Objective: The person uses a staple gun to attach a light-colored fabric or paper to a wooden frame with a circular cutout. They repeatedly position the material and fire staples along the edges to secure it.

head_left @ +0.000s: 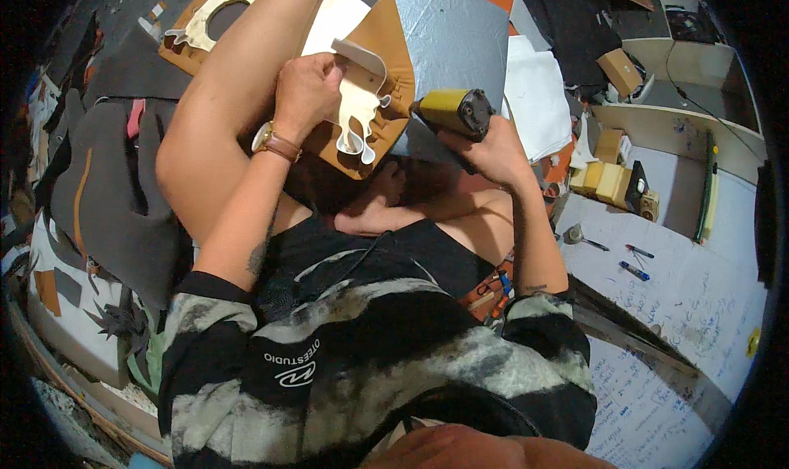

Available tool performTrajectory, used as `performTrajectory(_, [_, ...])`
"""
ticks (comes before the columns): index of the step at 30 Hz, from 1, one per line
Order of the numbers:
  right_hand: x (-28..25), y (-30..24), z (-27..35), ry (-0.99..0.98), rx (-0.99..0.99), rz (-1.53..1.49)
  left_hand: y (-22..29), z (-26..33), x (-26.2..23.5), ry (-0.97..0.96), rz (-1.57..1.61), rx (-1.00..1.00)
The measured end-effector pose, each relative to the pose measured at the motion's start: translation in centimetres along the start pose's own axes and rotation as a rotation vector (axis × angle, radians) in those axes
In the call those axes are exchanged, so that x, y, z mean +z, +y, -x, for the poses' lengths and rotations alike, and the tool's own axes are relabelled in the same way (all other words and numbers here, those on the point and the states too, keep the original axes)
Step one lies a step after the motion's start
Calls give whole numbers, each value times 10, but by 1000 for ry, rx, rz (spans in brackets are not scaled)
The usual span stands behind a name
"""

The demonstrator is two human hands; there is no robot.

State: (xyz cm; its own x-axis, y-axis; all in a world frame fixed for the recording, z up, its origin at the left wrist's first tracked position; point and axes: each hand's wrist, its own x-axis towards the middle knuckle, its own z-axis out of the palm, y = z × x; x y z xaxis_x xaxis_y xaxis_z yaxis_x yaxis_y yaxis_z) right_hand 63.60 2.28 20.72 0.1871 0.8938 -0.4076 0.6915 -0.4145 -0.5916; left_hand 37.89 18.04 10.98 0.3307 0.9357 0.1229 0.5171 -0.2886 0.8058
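My right hand [497, 153] is wrapped round the grip of a yellow and black staple gun [454, 112], its round end cap facing up. The tool lies just right of a tan, padded upholstery panel [394, 66] with its white back side up, resting by my bent leg. My left hand [308, 95], closed, presses at a curled white flap [362, 58] on the panel; its fingertips are partly hidden. Below that hand, wavy white edging [356, 136] stands up from the panel's cut-out end. Farther left, the panel has a round hole [228, 19].
A grey board [460, 34] lies beyond the staple gun, with white sheets [534, 99] beside it. To the right, pens [634, 269] and small yellow boxes [604, 181] sit on a marked white surface. A dark grey bag [123, 181] lies left of my leg.
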Motion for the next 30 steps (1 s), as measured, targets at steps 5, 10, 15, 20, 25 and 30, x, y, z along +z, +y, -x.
performTrajectory(5, [-4, 6, -3, 44, 25, 5, 25, 30, 2, -172, -134, 74])
performTrajectory(10, [-3, 8, 8, 31, 63, 26, 45, 42, 27, -24, -170, 175])
performTrajectory(15, [-3, 2, 26, 36, 42, -9, 49, 41, 31, -58, -243, 168])
performTrajectory(20, [0, 6, 23, 6, 54, 12, 49, 41, 36, -49, -297, 179])
performTrajectory(25, [1, 5, 13, -33, 117, 50, 42, 41, 39, -102, -277, 153])
performTrajectory(30, [-2, 0, 4, 3, -36, -38, 36, 42, 36, -40, -311, 211])
